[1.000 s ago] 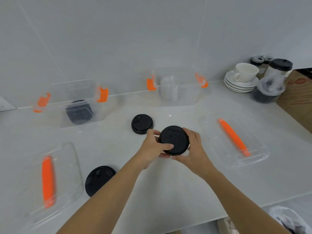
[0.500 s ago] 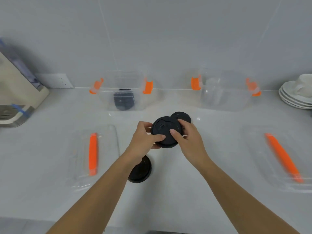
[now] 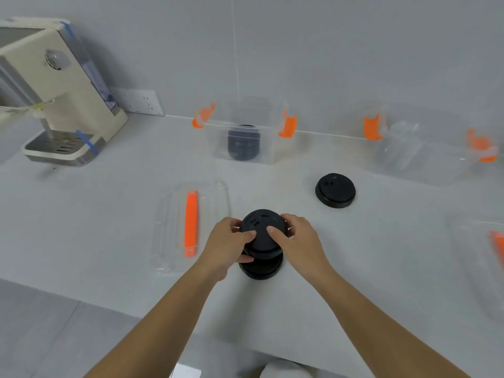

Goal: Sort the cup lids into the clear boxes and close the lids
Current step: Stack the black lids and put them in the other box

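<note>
My left hand (image 3: 227, 242) and right hand (image 3: 296, 237) pinch a black lid (image 3: 262, 232) from both sides. It is round, top side up, tilted a little toward me. It sits right over another black lid (image 3: 261, 267) on the counter (image 3: 109, 214).

A pale grey stone-look counter (image 3: 109, 227) carries a cream water dispenser (image 3: 54, 91), two clear plastic boxes with orange clips (image 3: 242, 137) (image 3: 425, 156), two flat clear box covers with orange handles (image 3: 191, 225) (image 3: 488, 263), and two round black plastic cup lids (image 3: 335, 190) (image 3: 261, 270).
</note>
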`<state>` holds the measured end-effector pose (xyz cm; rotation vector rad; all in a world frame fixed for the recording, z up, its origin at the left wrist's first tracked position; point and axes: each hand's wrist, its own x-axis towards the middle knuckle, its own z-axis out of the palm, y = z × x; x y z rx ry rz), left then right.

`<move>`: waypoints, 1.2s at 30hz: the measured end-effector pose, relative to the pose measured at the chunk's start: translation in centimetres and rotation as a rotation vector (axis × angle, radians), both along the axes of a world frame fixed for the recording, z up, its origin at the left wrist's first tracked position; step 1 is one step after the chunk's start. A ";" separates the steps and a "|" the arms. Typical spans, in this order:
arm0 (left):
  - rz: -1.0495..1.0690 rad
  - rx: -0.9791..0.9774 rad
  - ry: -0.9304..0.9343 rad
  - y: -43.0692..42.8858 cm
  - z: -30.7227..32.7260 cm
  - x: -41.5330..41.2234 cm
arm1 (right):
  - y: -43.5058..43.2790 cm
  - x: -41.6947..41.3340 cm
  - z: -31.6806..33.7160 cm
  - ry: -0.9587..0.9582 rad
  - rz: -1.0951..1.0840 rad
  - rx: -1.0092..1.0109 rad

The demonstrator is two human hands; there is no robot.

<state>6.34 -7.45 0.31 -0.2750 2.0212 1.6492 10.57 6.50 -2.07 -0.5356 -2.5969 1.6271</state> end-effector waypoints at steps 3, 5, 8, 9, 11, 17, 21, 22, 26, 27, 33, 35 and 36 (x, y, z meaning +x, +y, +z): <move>0.013 -0.024 -0.027 -0.6 -0.7 0.3 | -0.6 0.1 -0.8 -0.028 0.023 0.026; 0.013 -0.036 -0.042 -0.8 -1.1 0.5 | -0.8 0.3 -1.3 -0.052 0.023 0.029; 0.003 -0.052 -0.048 -1.0 -1.6 0.8 | -1.0 0.4 -1.9 -0.073 0.002 0.017; -0.003 -0.060 -0.049 -1.0 -1.7 0.8 | -1.1 0.5 -2.1 -0.081 -0.003 0.016; -0.012 -0.071 -0.056 -1.0 -2.0 1.0 | -1.2 0.5 -2.5 -0.104 -0.005 0.026; -0.028 -0.112 -0.055 -0.9 -2.5 1.3 | -1.4 0.8 -3.2 -0.128 -0.008 0.042; -0.053 -0.162 -0.046 -0.7 -2.6 1.2 | -1.4 0.8 -3.5 -0.175 0.013 0.012; -0.058 -0.168 -0.046 -0.6 -2.6 1.2 | -1.4 0.8 -3.6 -0.198 0.020 0.004; -0.055 -0.145 -0.102 -0.4 -2.8 1.1 | -1.4 0.6 -3.5 -0.263 0.011 -0.008; -0.048 -0.123 -0.130 -0.4 -2.7 1.0 | -1.5 0.6 -3.5 -0.274 0.008 -0.011; -0.076 -0.047 -0.245 -0.3 -2.6 0.8 | -1.6 1.0 -3.6 -0.285 0.000 -0.018; -0.073 -0.009 -0.272 -0.4 -2.7 0.9 | -1.7 1.2 -3.4 -0.283 -0.003 -0.060; -0.067 0.016 -0.288 -0.4 -2.7 0.9 | -1.6 1.2 -3.4 -0.280 -0.008 -0.090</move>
